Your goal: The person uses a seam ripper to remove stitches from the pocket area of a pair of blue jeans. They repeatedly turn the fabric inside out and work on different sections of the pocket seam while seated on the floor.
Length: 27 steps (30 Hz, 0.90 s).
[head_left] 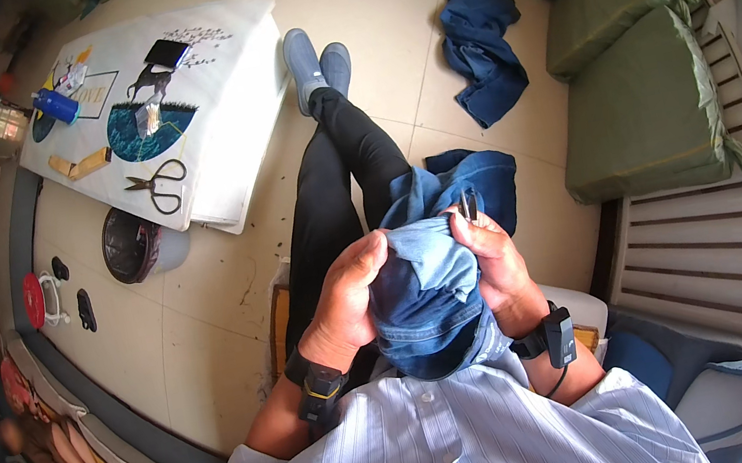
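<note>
Over my lap I hold a bunched blue denim garment (422, 272). My left hand (351, 289) grips its left side, with the thumb pressed on the cloth near the top. My right hand (496, 259) is closed on the right side, its thumb pinching the upper edge. A small dark tool with a shiny metal part (469, 205), possibly thread snips, sticks up from the right fingers. More denim hangs beyond my hands, toward the floor. The fingers behind the cloth are hidden.
Another denim piece (482, 46) lies on the floor ahead. At left, a white-covered table (244, 86) carries black scissors (157, 187) and a blue bottle-like object (56, 106). A waste bin (137, 243) stands beside it. Green-wrapped bundles (635, 109) rest on a slatted bench at right. A person (63, 445) is on the sofa, lower left.
</note>
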### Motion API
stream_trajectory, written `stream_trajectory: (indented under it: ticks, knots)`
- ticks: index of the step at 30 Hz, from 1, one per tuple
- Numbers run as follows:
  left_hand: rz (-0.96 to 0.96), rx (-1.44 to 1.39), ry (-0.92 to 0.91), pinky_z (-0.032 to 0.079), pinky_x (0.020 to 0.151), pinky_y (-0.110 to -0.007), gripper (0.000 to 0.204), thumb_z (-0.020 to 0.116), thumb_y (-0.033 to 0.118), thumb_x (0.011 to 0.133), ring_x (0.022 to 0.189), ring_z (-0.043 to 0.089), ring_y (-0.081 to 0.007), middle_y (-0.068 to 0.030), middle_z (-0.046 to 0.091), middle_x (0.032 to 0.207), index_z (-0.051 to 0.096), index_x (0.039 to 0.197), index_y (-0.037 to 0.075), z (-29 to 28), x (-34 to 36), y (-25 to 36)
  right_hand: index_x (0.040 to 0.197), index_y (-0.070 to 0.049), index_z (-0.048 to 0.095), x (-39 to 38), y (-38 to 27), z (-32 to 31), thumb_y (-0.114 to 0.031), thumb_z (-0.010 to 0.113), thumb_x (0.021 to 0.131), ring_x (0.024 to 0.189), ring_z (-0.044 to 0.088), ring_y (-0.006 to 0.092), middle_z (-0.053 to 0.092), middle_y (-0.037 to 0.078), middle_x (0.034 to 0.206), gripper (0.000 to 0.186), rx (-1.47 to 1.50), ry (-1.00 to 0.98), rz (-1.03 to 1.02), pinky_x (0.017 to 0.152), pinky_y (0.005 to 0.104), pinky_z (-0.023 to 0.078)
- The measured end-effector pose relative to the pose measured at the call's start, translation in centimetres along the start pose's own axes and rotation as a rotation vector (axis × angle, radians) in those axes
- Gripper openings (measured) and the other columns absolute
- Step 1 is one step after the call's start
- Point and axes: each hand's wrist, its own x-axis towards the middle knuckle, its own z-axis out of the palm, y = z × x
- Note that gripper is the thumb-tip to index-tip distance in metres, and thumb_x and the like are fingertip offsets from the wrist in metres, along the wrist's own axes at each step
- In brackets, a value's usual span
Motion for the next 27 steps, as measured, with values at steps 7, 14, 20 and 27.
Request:
stream_trajectory:
  ticks: [7,14,20,27]
  knots:
    - [0.046,0.161,0.016,0.051,0.107,-0.036,0.062,0.084,0.006,0.080,0.116,0.066,-0.0212,-0.0107,0.069,0.126,0.060,0.137,-0.003,1.3,-0.5,1.3,0.113,-0.006,0.072,0.5,-0.3,-0.4,-0.017,0.076,0.098,0.093,0.074,0.0202,0.077,0.008,0.104,0.019,0.024,-0.022,-0.002,0.088,0.0355,0.060]
    - [-0.004,-0.029,-0.087,0.049,0.111,-0.037,0.065,0.082,0.017,0.084,0.121,0.066,-0.0248,-0.0141,0.069,0.130,0.058,0.141,-0.005,-0.4,-0.7,0.5,0.114,-0.005,0.073,0.6,0.3,-0.8,-0.018,0.078,0.097,0.093,0.074,0.0203,0.077,0.007,0.103,0.021,0.021,-0.040,0.016,0.090,0.0347,0.060]
    - [0.117,0.037,-0.054,0.049,0.112,-0.038,0.057,0.074,0.021,0.095,0.124,0.065,-0.0250,-0.0155,0.068,0.133,0.056,0.144,-0.003,0.1,-0.5,1.7,0.110,-0.005,0.073,0.1,-1.2,0.5,-0.017,0.078,0.098,0.080,0.065,0.0096,0.073,0.000,0.093,0.018,-0.221,0.028,-0.013,0.073,0.0266,0.052]
    - [0.216,0.079,0.038,0.049,0.112,-0.038,0.054,0.070,0.018,0.098,0.123,0.064,-0.0237,-0.0137,0.067,0.133,0.054,0.147,-0.001,0.7,-1.0,1.9,0.106,-0.005,0.071,-2.4,-4.4,1.0,-0.027,0.067,0.107,0.066,0.049,0.0048,0.064,-0.003,0.084,0.022,-0.722,0.143,-0.166,0.059,0.0236,0.039]
